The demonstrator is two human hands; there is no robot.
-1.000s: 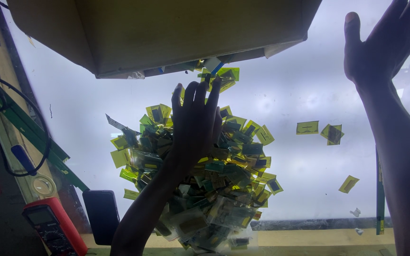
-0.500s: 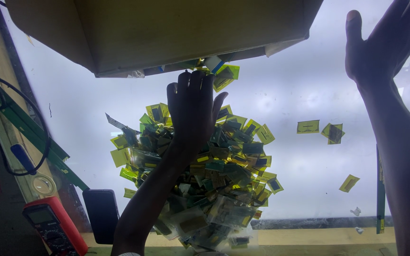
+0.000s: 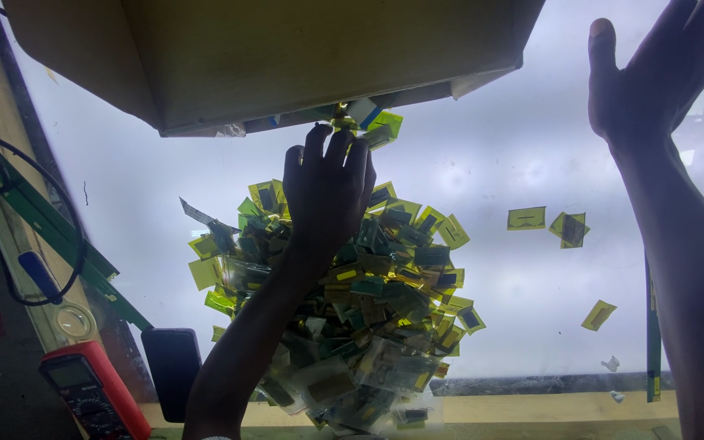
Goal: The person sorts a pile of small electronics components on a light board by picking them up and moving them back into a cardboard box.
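A big heap of small yellow-green and teal film pieces (image 3: 385,301) lies on a backlit white table surface (image 3: 482,163). My left hand (image 3: 326,191) reaches over the heap's far side, fingers together and pointing toward the edge of a cardboard box (image 3: 287,57) held above the table. A few pieces (image 3: 368,121) show at the box's lower edge by my fingertips. My right hand (image 3: 653,77) is raised at the upper right, palm flat and fingers spread, holding nothing. Whether my left hand grips anything is hidden.
Loose film pieces (image 3: 547,224) lie right of the heap, another (image 3: 598,314) lower down. A red multimeter (image 3: 91,391) and a black phone-like block (image 3: 173,367) sit at the lower left. Green strips and a black cable (image 3: 42,228) run along the left wooden edge.
My left hand has slid farther up the heap toward the box edge, its fingers closing together. My right hand has stayed raised.
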